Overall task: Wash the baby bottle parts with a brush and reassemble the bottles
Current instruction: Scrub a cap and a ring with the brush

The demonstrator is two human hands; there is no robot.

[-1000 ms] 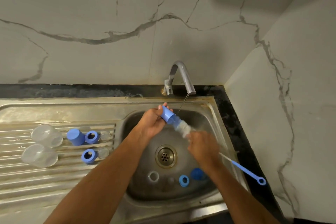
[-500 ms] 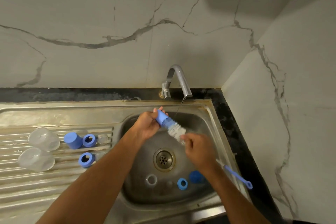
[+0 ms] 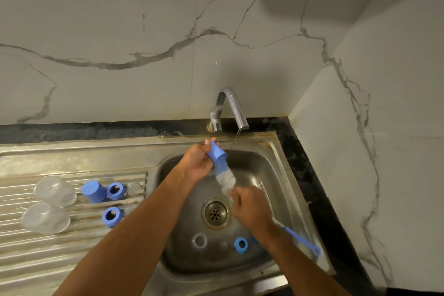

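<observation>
The left hand [image 3: 197, 163] grips a wet blue cap [image 3: 217, 152]; the right hand [image 3: 249, 209] clamps the brush [image 3: 224, 179]. A hard scrub could knock the slippery cap loose.

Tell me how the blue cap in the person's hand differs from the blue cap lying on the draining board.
The held blue cap is gripped by the left hand over the sink basin, with the brush at its open mouth; the draining-board blue cap lies untouched on the ridged steel. The held cap's mouth points down towards the right, while the other shows its closed end. Both are the same blue, tapered shape.
</observation>
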